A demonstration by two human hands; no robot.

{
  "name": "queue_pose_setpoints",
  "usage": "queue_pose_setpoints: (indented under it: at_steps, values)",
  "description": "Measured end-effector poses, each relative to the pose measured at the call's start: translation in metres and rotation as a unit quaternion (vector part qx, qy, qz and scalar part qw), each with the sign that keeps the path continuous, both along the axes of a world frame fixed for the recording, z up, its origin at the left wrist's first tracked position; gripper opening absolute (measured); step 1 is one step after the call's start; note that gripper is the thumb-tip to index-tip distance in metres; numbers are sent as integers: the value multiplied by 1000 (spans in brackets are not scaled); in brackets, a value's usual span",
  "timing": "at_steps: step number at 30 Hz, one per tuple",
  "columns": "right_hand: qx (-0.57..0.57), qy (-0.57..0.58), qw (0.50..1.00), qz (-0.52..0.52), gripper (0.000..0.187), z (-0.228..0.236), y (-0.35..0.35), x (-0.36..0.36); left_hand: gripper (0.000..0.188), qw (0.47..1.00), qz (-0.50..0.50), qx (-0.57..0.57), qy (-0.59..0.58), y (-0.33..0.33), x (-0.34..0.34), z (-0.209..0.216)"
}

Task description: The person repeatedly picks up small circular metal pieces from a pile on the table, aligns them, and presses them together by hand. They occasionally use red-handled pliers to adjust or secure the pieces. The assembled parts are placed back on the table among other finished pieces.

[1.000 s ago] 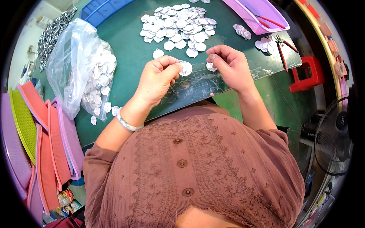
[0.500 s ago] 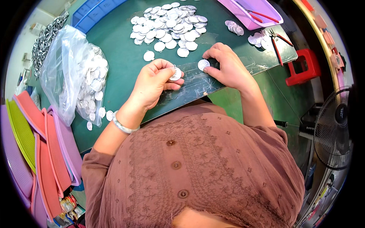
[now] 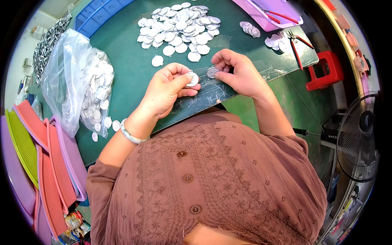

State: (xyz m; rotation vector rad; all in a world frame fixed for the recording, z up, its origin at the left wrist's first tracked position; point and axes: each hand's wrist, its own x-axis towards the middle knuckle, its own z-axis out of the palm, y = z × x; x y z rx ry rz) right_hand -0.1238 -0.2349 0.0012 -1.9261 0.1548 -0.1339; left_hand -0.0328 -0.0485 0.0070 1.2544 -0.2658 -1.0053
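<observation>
Between the thumb and fingers of my left hand point(image 3: 169, 83) is a round silver medal point(image 3: 192, 79) with a small loop at its rim. My right hand point(image 3: 237, 73) pinches another silver medal point(image 3: 212, 72) by its edge, thumb below and fingers curled above. This second medal looks darker and tilted. The two medals are apart, close over the front edge of the green table point(image 3: 126, 65). Beyond my hands lies a loose pile of similar medals point(image 3: 179, 26), a few of them lying singly on its near side.
A clear plastic bag point(image 3: 65, 81) spilling medals stands on the left, beside stacked coloured baskets point(image 3: 49, 163). At the right corner are small medal stacks point(image 3: 250, 29), red-handled pliers point(image 3: 297, 53) and a purple basket point(image 3: 269, 20). A red stool point(image 3: 326, 71) and fan point(image 3: 357, 134) stand further right.
My right hand has moved a little left, toward the left hand, and its medal has tilted and looks darker. The left hand's medal now faces up more fully.
</observation>
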Motion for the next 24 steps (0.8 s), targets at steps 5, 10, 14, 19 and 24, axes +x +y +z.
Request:
queue_pose_setpoints:
  at_steps: [5,10,14,19,24]
  values:
    - [123,-10,992,30,20,-1,5,2,9,999,-13,-8,-43,-5,-3,-1]
    - [260,12,964,48,20,6,11,1,12,999,28,-27,-33,-15,-9,0]
    - [223,11,975,17,20,9,11,0,16,998,33,-16,-50,-24,-12,-3]
    - [43,-7,996,-79,17,3,-20,-1,13,988,0,40,-149,-22,-2,-1]
    - [-402,-49,903,-146,20,3,-54,2,19,841,25,178,-510,8,36,4]
